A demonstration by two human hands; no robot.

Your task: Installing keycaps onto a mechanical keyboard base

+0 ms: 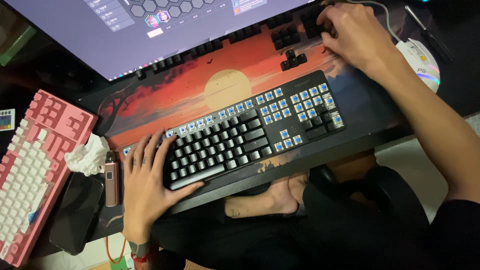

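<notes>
A sunset-print desk mat (200,87) covers the dark desk under a monitor (125,35). The left hand (147,182) lies open and flat on the left end of the black keyboard (250,132), many keycaps off. The right hand (352,35), fingers curled, touches loose black keycaps (290,42) far right, beside a white mouse (422,62). A pink keyboard (35,170), crumpled tissue (89,155) and phone (75,212) crowd the left.

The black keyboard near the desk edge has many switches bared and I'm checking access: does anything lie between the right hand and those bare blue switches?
Nothing visible does. The right hand rests on loose black keycaps beyond the black keyboard; between it and the bare blue switches lies only open desk mat.
</notes>
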